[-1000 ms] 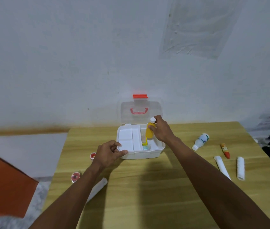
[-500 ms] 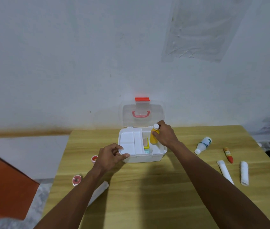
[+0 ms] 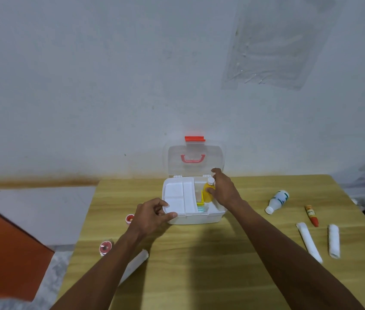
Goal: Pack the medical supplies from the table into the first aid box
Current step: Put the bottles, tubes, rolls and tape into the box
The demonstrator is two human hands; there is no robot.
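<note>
At the centre of the frame the right hand (image 3: 223, 190) grasps the yellow bottle (image 3: 208, 192) from its right side, thumb on the body and fingers curled behind the white cap. The bottle stands nearly upright, long axis vertical, inside the right compartment of the open first aid box (image 3: 196, 218), beside a small yellow-and-teal packet (image 3: 200, 203). The left hand (image 3: 153, 214) clamps the box's front left corner, steadying it. The bottle looks small, smooth, opaque yellow.
</note>
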